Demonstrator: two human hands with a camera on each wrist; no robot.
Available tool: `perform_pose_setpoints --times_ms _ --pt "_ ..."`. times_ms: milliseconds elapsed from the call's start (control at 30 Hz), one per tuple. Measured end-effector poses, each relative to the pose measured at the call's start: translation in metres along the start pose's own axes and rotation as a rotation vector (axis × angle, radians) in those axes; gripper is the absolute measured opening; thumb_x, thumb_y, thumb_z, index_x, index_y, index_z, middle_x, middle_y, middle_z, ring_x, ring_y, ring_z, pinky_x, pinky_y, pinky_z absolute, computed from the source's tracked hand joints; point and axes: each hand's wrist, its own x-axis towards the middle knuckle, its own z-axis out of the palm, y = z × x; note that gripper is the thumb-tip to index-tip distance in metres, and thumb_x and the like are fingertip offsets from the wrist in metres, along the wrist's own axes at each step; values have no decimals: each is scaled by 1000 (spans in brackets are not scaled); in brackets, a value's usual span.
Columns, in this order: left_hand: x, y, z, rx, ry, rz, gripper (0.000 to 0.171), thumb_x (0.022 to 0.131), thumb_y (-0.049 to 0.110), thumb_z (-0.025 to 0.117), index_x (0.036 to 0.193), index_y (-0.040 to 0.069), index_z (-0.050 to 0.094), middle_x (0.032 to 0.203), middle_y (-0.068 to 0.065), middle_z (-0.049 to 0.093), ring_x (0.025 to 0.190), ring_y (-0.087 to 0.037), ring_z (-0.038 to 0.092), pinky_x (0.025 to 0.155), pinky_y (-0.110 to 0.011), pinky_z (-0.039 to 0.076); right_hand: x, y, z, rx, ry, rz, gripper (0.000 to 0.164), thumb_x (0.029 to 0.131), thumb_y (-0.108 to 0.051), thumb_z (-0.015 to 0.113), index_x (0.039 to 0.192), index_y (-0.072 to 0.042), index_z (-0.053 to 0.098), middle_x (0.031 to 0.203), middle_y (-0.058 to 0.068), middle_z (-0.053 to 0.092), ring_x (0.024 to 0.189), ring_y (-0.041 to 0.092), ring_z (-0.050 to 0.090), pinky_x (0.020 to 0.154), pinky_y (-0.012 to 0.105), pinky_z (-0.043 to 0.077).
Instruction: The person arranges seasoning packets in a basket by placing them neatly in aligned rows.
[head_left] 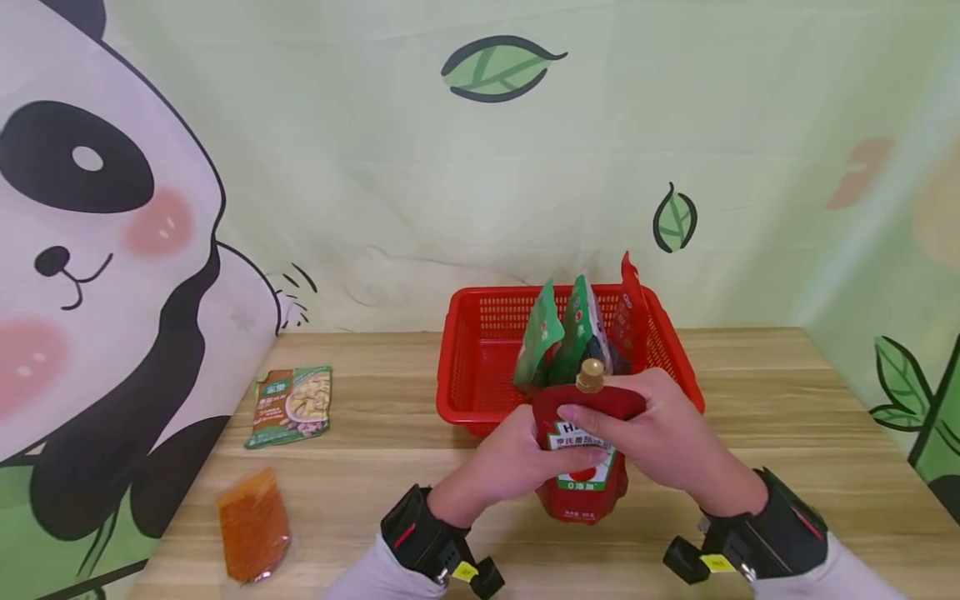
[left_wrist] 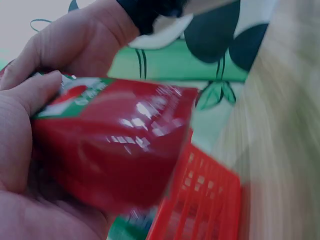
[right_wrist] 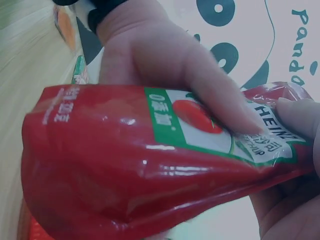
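Both hands grip a red ketchup pouch (head_left: 562, 503) with a gold cap, held upright before the red basket (head_left: 480, 421). My left hand (head_left: 504, 467) holds its left side, thumb across the label. Higher up, my right hand (head_left: 667, 429) grips the right side, its thumb over the label too. In the left wrist view the lower part of the pouch (left_wrist: 125, 135) sticks out past the fingers. The right wrist view shows the label of the pouch (right_wrist: 200, 125) with a tomato picture and both thumbs pressing on it. Fingers behind the pouch are mostly hidden.
Inside the basket, two green packets (head_left: 538, 337) and a red packet (head_left: 632, 321) stand upright. A green and brown food packet (head_left: 291, 407) lies on the wooden table (head_left: 375, 467) at left. Nearer me is an orange block in clear wrap (head_left: 253, 527). A panda-printed cloth (head_left: 360, 167) hangs behind.
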Motion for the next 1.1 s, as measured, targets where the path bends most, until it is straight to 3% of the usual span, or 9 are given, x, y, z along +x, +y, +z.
perform_pose_setpoints --times_ms 167,300,400,500,667,800,933,1100 --pt "-15 -9 -20 195 68 25 40 88 30 82 125 23 68 114 8 75 100 -7 70 87 -27 59 19 -10 2 -6 42 64 24 92 -22 78 115 -13 77 104 3 79 92 15 74 74 32 63" --pt "-28 -14 -40 454 121 62 58 81 42 86 133 28 65 122 15 72 108 -3 66 93 -27 57 40 -21 0 12 63 176 34 92 -33 77 119 -13 73 104 6 79 88 19 76 73 35 63" --pt "-32 -15 -50 628 146 43 72 76 50 86 140 32 59 130 16 68 117 -4 63 98 -31 57 61 -27 -2 11 80 274 42 90 -44 77 119 -14 69 101 7 78 85 22 76 70 37 64" --pt "-31 -18 -55 771 174 11 77 76 49 87 143 30 56 136 11 66 122 -9 63 99 -36 57 83 -30 -4 -13 97 343 48 91 -50 74 119 -13 66 101 8 77 83 24 76 69 38 64" --pt "-22 -31 -53 1015 211 -22 65 82 43 84 138 19 62 133 1 69 120 -17 66 96 -38 59 119 -29 -3 -46 141 396 50 92 -48 72 127 -13 64 110 6 75 92 24 74 80 38 63" --pt "-13 -43 -51 1159 207 8 49 88 36 81 129 14 69 120 -2 75 108 -18 72 94 -38 60 144 -25 2 -72 155 398 44 96 -42 70 124 -8 66 109 10 75 93 27 71 82 38 63" --pt "-6 -52 -50 1229 232 54 32 89 30 81 116 15 74 102 0 78 88 -15 72 85 -35 62 164 -21 10 -111 146 427 39 98 -38 67 118 -5 67 105 12 75 91 27 68 79 35 61" --pt "1 -60 -48 1275 260 68 19 89 28 80 104 18 73 86 4 74 70 -12 63 69 -29 59 185 -16 19 -179 134 495 37 100 -35 65 119 -3 66 105 13 73 91 26 67 80 34 61"
